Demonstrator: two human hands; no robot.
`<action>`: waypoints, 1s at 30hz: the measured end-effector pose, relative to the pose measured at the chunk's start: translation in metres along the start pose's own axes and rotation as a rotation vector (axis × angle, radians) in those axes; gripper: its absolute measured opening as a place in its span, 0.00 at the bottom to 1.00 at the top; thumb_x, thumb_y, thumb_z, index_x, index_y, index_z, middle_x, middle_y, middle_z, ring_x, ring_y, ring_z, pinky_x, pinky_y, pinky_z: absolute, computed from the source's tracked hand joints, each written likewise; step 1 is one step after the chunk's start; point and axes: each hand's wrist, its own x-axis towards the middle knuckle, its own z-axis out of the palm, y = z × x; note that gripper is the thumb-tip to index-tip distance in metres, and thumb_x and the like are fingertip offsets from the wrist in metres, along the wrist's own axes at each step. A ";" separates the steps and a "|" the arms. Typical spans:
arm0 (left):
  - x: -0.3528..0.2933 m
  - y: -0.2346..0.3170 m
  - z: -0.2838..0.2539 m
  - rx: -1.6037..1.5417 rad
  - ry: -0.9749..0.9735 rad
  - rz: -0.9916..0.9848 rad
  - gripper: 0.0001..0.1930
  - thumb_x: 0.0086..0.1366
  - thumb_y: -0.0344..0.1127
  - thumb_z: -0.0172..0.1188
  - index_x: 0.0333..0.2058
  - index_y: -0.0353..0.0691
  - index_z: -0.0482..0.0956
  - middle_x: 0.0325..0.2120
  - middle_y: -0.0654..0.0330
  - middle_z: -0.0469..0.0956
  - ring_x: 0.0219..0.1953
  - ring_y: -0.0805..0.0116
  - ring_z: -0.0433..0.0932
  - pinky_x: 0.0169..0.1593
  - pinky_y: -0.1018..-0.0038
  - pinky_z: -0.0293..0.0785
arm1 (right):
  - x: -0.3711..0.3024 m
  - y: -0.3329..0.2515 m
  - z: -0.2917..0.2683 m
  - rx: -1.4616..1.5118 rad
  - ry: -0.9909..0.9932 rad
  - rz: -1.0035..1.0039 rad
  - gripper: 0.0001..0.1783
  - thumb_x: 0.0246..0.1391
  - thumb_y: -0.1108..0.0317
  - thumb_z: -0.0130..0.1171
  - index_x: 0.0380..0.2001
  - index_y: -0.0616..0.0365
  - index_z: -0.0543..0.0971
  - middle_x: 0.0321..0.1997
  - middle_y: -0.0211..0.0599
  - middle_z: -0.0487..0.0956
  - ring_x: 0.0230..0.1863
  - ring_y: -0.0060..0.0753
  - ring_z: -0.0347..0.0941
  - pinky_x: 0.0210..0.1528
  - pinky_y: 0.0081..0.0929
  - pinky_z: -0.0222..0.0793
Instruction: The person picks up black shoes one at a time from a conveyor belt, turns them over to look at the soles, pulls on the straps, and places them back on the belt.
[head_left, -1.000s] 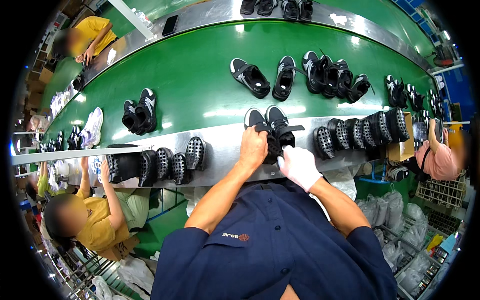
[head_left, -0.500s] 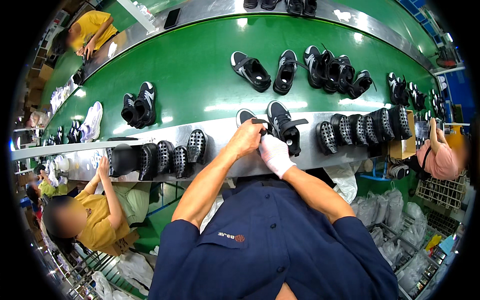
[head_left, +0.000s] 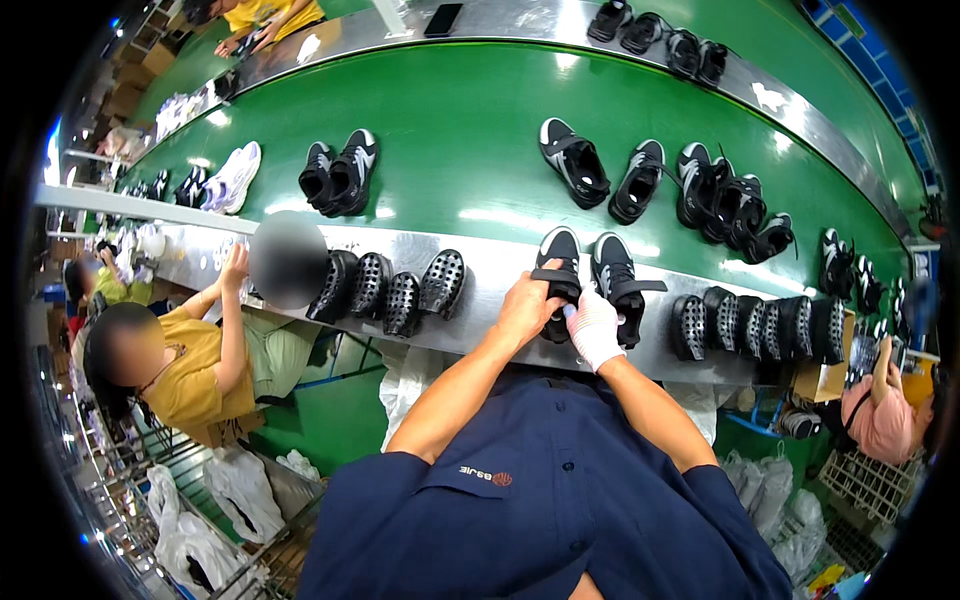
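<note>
A black-and-grey sneaker (head_left: 560, 247) rests on the metal ledge in front of me, its toe pointing away. My left hand (head_left: 528, 308), bare, is closed on its left side by the strap and opening. From the right, my right hand (head_left: 594, 330), in a white glove, grips the same shoe near its heel; some of its fingertips are hidden. Just right of it stands the matching sneaker (head_left: 612, 262), its strap (head_left: 640, 286) sticking out to the right.
Black studded shoe-shaped forms stand on the ledge, several at left (head_left: 404, 303) and several at right (head_left: 752, 322). More sneakers (head_left: 575, 165) lie on the green belt (head_left: 460, 130). A co-worker in a yellow shirt (head_left: 208, 362) sits at left. A cardboard box (head_left: 825, 378) is at right.
The view has shifted, so the bench appears further right and lower. My left hand has moved from the strap's end to the shoe's side; the shoe's front is now less covered.
</note>
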 end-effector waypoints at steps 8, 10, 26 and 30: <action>0.016 -0.006 0.030 0.316 0.214 0.061 0.18 0.65 0.30 0.55 0.54 0.49 0.75 0.33 0.41 0.80 0.35 0.36 0.82 0.38 0.46 0.78 | 0.006 -0.006 0.021 0.017 0.045 0.108 0.14 0.54 0.63 0.60 0.39 0.63 0.80 0.33 0.60 0.83 0.40 0.64 0.82 0.46 0.54 0.76; 0.015 -0.006 0.029 0.283 0.200 0.043 0.18 0.66 0.30 0.56 0.54 0.52 0.76 0.33 0.42 0.80 0.35 0.37 0.82 0.37 0.47 0.79 | 0.011 0.003 0.026 0.038 0.029 0.124 0.13 0.54 0.63 0.60 0.38 0.62 0.80 0.34 0.61 0.83 0.42 0.65 0.81 0.46 0.54 0.76; -0.076 0.019 -0.004 0.307 0.289 0.277 0.22 0.58 0.33 0.70 0.51 0.39 0.78 0.46 0.51 0.76 0.51 0.49 0.75 0.50 0.57 0.75 | -0.018 -0.006 -0.049 0.273 -0.101 0.038 0.20 0.57 0.55 0.65 0.39 0.64 0.78 0.35 0.61 0.83 0.41 0.61 0.82 0.43 0.46 0.77; -0.072 0.020 0.008 0.263 0.038 0.384 0.26 0.57 0.26 0.66 0.57 0.39 0.76 0.41 0.48 0.76 0.46 0.45 0.75 0.48 0.55 0.75 | -0.047 0.072 -0.081 0.080 0.219 0.125 0.15 0.59 0.60 0.64 0.40 0.61 0.78 0.34 0.53 0.84 0.38 0.53 0.83 0.41 0.42 0.77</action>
